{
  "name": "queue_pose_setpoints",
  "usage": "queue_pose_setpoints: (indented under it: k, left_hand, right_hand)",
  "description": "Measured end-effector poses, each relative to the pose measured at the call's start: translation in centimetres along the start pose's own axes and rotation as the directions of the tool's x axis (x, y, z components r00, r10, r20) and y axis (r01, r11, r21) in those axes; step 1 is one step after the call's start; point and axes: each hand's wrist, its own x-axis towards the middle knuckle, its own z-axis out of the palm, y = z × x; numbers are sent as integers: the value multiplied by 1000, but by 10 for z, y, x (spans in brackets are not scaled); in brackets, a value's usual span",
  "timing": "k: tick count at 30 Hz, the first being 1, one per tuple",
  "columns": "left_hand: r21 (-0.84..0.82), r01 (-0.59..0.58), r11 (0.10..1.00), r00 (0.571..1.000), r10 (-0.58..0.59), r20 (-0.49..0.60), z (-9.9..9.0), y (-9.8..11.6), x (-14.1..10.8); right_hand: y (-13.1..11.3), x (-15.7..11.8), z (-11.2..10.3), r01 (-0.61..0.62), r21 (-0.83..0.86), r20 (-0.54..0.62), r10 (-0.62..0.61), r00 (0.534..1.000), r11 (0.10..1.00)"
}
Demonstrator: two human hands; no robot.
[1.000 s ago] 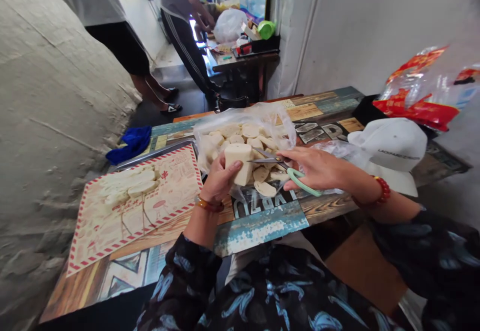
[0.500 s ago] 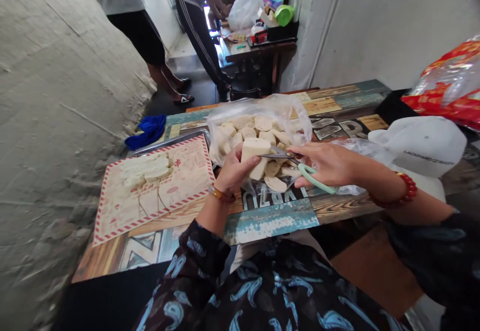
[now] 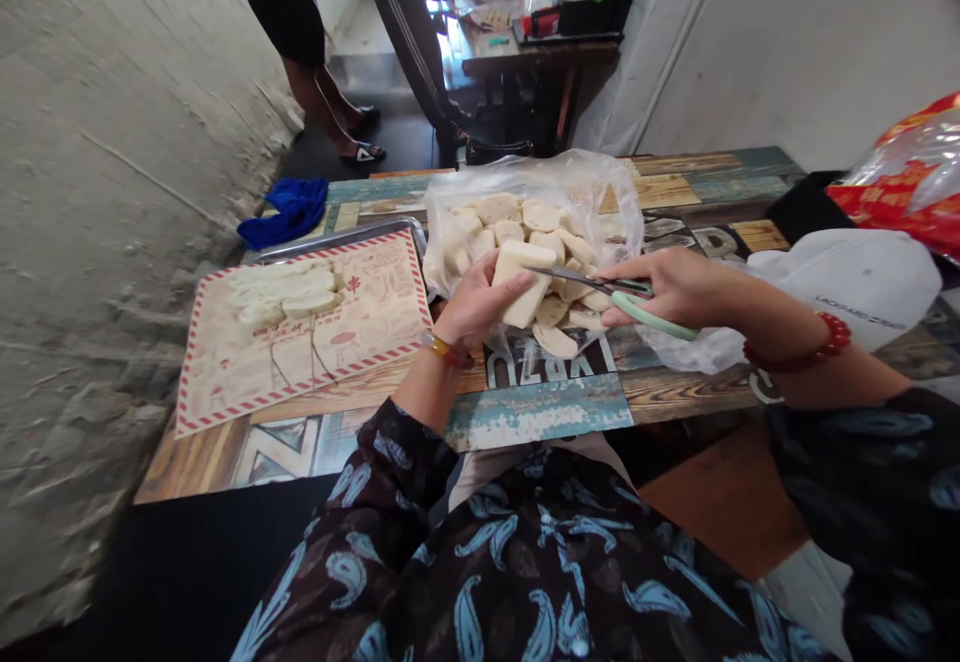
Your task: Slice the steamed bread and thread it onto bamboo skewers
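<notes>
My left hand is closed on a thick pale slice of steamed bun, thumb across its near face. My right hand grips scissors with pale green handles. Their blades point left and their tips overlap the upper part of the slice; I cannot tell how deep they sit. Just behind, a heap of similar slices lies in an open clear plastic bag. A few slices have slid out at the bag's near side. To the left, several pale pieces on thin sticks rest on a printed paper sheet.
Under the paper's far edge is a metal tray, with a blue cloth behind it. A white cap and a red plastic package are at the right. Two people stand beyond the table, near another cluttered table.
The scissor blades, spread around the slice earlier, now look closer together. My right hand has drawn slightly right. The whole view has tilted downward a little.
</notes>
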Motion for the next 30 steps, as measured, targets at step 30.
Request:
queue_pose_setpoints:
  k: [30]
  left_hand:
    - [-4,-27,1000,998,27,61,-2,0,-1]
  right_hand:
    - [-21,0,-15,-22,-8,118,23,993,1000]
